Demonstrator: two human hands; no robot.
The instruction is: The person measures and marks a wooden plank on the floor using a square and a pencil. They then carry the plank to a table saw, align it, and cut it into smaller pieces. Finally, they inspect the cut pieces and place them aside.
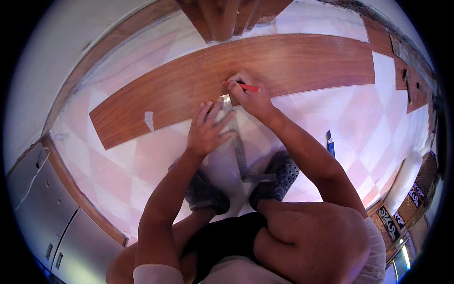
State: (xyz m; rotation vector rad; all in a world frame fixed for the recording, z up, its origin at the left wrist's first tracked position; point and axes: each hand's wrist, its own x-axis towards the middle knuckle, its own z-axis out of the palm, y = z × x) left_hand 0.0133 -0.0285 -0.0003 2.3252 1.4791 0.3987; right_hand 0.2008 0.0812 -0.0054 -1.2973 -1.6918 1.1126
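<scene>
A long wood-grain plank [307, 66] lies across the pink-and-white floor in front of me. My right hand [245, 94] grips a red pencil [249, 88], its point down at the plank's surface. My left hand [208, 128] rests with fingers spread on the upper end of a metal square [239, 151], at the plank's near edge. The square's long arm runs back toward me, and its short arm lies between my feet, beside the right grey shoe [279, 170]. A blue utility knife [331, 146] lies on the floor to my right. A small pale piece [149, 118] sits on the plank's left part.
Metal cabinet doors [80, 241] are at lower left. A wooden structure [203, 19] stands beyond the plank. More planks [416, 94] with dark objects on them lie at the right, near a white roll [402, 180] and decorated panels [388, 222]. A wall [47, 57] bounds the left side.
</scene>
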